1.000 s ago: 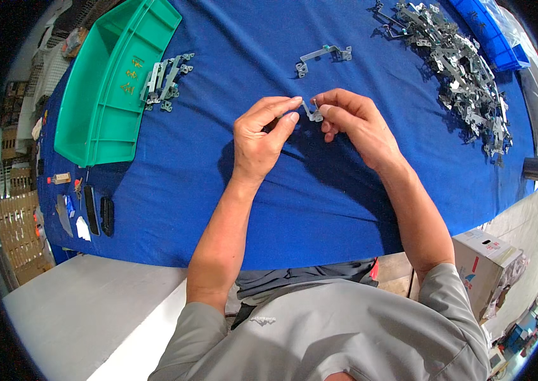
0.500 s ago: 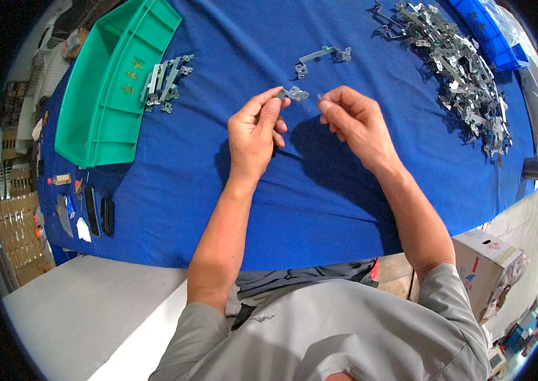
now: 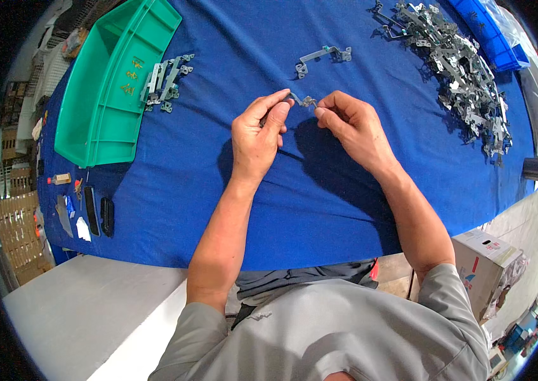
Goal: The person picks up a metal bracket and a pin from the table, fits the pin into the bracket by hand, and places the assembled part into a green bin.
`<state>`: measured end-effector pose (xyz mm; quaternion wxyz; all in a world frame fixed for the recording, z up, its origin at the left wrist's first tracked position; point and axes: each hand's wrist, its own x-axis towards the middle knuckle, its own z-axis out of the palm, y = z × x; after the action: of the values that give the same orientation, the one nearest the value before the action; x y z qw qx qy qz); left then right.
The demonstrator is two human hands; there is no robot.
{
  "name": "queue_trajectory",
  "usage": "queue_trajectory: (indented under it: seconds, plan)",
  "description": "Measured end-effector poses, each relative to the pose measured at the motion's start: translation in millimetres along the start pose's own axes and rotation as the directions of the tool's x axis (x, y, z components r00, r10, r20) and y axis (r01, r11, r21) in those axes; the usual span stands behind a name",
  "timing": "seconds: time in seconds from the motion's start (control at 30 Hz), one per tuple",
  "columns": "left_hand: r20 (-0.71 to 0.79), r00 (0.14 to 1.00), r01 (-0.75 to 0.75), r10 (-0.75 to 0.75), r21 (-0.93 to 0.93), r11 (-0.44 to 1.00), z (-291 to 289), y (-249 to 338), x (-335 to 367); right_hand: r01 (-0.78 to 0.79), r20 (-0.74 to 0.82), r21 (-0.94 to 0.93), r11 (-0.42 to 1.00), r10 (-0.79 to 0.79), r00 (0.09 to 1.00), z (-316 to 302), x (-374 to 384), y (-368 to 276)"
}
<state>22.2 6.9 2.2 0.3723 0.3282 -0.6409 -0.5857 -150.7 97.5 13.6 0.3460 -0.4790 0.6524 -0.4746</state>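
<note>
Bracket [image 3: 308, 101] over cloth [image 3: 320, 216], carton [image 3: 481, 254] nearby

The bracket [image 3: 308, 101] is thin, gray, shiny metal with bends in it. The left hand [image 3: 256, 134] pinches one end, and its fingers hide that part. The other end sticks out in the air to the right of that grip, beside the right hand [image 3: 359, 129].
</note>
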Motion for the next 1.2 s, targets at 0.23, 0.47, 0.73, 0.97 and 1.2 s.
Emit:
queue_trajectory:
  seconds: [0.23,0.47,0.73,0.97,1.2]
  plan:
    - [0.048,0.961,-0.277,0.273,0.11,0.955,-3.3,-2.2,2.7,0.026,-0.014,-0.028,0.999,-0.026,1.0,1.5,-1.1,2.2]
    - [0.079,0.965,-0.259,0.25,0.154,0.954,-0.9,7.5,-0.5,-0.128,0.063,0.396,0.909,0.112,0.992,-4.5,2.3,-5.9]
    - [0.167,0.932,-0.351,0.323,0.186,0.918,-0.4,3.1,1.4,-0.148,0.076,0.27,0.952,0.132,0.988,-6.4,1.2,-6.7]
    - [-0.003,0.999,0.035,-0.035,0.01,0.999,1.0,1.7,1.1,-0.142,0.043,0.291,0.946,0.135,0.99,-5.7,0.3,-9.8]
    - [-0.007,0.999,0.037,-0.038,-0.044,0.998,1.0,0.8,1.0,-0.102,0.071,0.212,0.972,0.089,0.994,-1.1,-1.6,-11.5]
